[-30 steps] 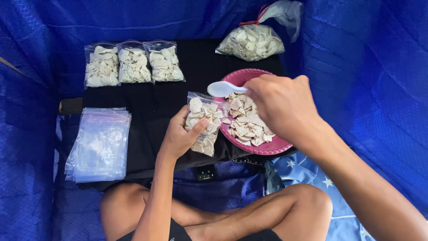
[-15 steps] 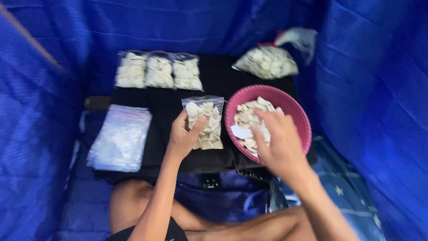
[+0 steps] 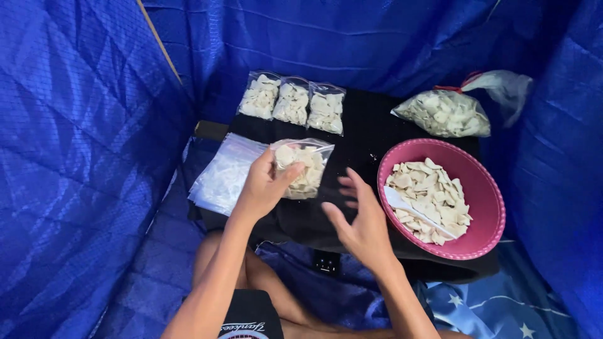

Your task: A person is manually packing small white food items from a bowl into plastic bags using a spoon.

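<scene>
Chip bag gripped in left hand above black table; right hand open, empty, beside pink bowl holding white scoop.

Bare black tabletop between held bag and pink bowl: open lane. Three filled bags block far edge; empty-bag stack crowds left.

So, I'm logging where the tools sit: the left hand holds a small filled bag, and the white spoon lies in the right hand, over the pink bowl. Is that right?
Not quite. The head view shows the white spoon lying in the pink bowl on the pale chips, not in the right hand, which is open and empty beside the bowl. The left hand does hold the small filled bag.
</scene>
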